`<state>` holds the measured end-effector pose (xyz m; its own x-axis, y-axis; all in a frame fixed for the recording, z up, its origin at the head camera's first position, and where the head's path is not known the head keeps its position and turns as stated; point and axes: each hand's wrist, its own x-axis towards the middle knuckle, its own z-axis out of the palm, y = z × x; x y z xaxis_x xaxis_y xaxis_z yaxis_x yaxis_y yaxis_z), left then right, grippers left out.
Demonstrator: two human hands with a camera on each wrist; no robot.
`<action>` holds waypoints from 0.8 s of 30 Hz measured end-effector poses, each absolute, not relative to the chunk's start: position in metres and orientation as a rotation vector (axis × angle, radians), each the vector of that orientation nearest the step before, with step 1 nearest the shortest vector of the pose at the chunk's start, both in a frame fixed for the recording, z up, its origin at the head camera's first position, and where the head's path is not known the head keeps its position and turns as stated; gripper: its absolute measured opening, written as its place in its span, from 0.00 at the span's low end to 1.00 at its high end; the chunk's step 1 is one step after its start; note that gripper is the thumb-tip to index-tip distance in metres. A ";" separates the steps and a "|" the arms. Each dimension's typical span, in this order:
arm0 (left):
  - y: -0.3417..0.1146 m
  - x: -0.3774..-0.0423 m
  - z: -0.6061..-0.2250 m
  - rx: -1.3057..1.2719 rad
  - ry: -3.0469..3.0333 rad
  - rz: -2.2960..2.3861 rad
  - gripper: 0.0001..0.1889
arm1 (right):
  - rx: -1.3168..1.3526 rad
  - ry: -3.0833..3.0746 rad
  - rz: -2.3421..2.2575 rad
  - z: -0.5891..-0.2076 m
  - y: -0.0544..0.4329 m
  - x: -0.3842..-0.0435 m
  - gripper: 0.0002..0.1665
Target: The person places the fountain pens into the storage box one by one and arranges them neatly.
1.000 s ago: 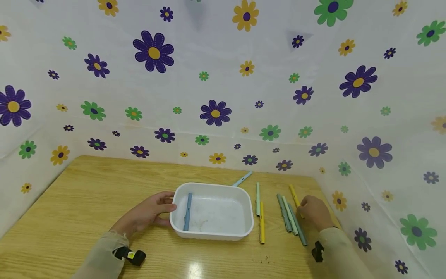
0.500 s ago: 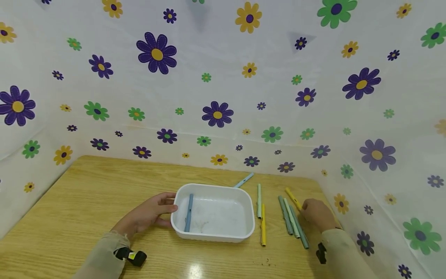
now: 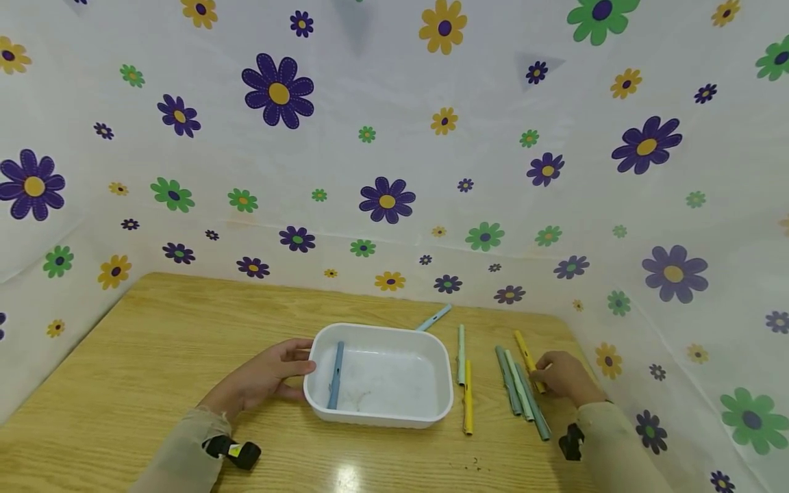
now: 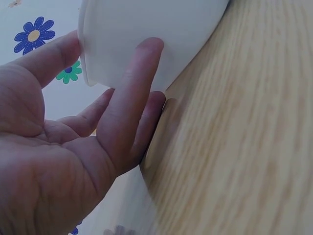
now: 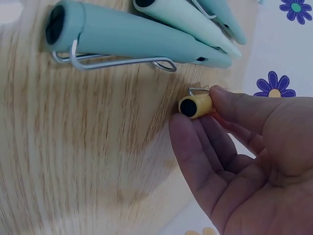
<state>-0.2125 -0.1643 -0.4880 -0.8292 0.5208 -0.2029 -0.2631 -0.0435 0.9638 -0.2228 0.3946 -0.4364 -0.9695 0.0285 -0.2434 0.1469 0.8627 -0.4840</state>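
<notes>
At the right of the head view, my right hand [image 3: 564, 375] pinches a yellow pen [image 3: 525, 349] between thumb and fingers. The right wrist view shows its dark round end and wire clip; whether it touches the table cannot be told. Just left of it, two grey-green pens [image 3: 533, 404] lie with a pale green pen [image 3: 516, 378] between them. My left hand [image 3: 268, 376] holds the left end of a white plastic box [image 3: 382, 419], thumb at the rim and fingers against the outer wall [image 4: 122, 29]. Inside the box, a blue pen [image 3: 335, 376] lies along the left side.
A second yellow pen [image 3: 468, 397] and another pale green pen [image 3: 461, 355] lie right of the box. Behind it, a light blue pen [image 3: 434, 317] is partly hidden. Dark crumbs [image 3: 476, 465] dot the wooden table [image 3: 203, 308]. Flowered cloth [image 3: 394, 144] surrounds the table's back and sides.
The far end of the pinched yellow pen swung left, then back right, and more of the pen shows below my right fingers. My left hand and the box keep their place.
</notes>
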 end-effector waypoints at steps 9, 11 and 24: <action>-0.165 -0.213 -0.490 0.283 1.713 1.921 0.38 | 0.199 2.763 -0.833 -0.440 0.396 -0.224 0.12; -0.165 -0.213 -0.491 0.280 1.716 1.921 0.39 | 0.198 2.768 -0.837 -0.440 0.396 -0.223 0.11; -0.164 -0.214 -0.492 0.276 1.719 1.920 0.38 | 0.190 2.847 -0.835 -0.445 0.394 -0.217 0.13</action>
